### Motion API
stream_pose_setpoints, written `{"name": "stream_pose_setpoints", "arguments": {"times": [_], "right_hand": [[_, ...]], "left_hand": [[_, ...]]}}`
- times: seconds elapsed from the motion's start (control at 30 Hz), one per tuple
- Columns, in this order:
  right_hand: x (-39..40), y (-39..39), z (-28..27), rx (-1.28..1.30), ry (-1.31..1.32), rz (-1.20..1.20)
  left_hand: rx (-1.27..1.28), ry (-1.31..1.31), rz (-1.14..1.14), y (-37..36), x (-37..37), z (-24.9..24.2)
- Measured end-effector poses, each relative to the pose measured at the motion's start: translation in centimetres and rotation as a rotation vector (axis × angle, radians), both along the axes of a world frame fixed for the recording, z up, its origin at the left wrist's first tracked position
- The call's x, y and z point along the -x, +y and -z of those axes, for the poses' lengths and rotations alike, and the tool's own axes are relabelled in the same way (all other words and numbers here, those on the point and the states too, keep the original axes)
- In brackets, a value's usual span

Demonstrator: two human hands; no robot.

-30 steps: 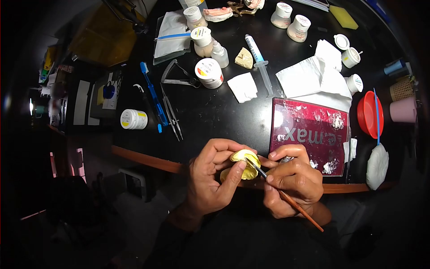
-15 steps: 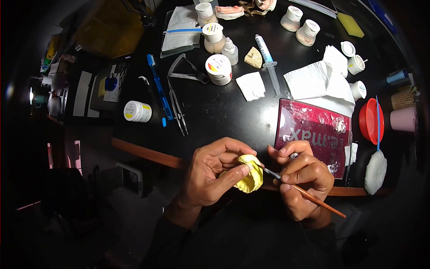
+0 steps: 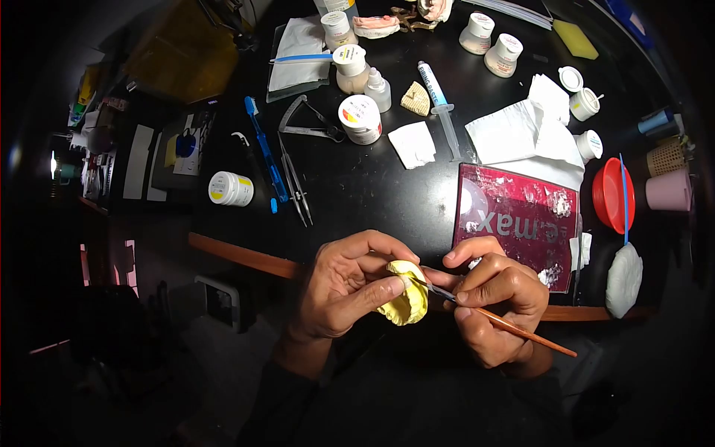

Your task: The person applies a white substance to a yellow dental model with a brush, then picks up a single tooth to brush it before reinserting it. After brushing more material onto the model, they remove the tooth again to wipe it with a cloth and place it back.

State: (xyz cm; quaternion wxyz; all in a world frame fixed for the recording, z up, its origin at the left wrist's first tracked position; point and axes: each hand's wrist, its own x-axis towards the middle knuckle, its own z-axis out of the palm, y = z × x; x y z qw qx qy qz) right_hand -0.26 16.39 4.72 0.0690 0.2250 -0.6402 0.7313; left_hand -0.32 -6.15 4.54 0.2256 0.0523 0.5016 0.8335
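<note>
Model (image 3: 406, 294), the yellow dental cast, sits in your left hand (image 3: 342, 290) just off the front edge of the bench (image 3: 372, 186), thumb across its face and fingers curled behind it. Your right hand (image 3: 495, 298) is closed in a pen grip on the brush (image 3: 495, 316), whose tip rests on the cast's upper right edge, right beside your left thumb. So you are in the middle of laying material on; neither hand is free.

How much is built up on the cast you cannot tell from here: the working spot is small and partly hidden by your thumb. Judging by the bench, the work looks well under way. The red slab (image 3: 518, 223) just beyond your right hand carries several white dabs of mixed material, some near the corner closest to you. Several jars (image 3: 360, 119) stand further back, a few with lids off at the far right. The syringe (image 3: 439, 104), the tweezers (image 3: 294, 182) and the blue toothbrush (image 3: 264, 153) lie apart from your hands, untouched now. Tissues (image 3: 521, 130) lie behind the slab.

With dabs left on the slab, more brush loads probably remain.
</note>
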Motion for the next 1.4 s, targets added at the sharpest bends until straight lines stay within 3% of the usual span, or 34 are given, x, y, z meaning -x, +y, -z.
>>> {"name": "stream_pose_setpoints", "arguments": {"times": [1.17,1.4], "right_hand": [[0.6,0.8,0.4,-0.046,-0.025,-0.093],[0.1,0.5,0.3,0.089,-0.163,-0.065]], "left_hand": [[0.242,0.085,0.106,-0.2,0.1,-0.9],[0.210,0.103,0.073,-0.1,-0.2,-0.6]]}}
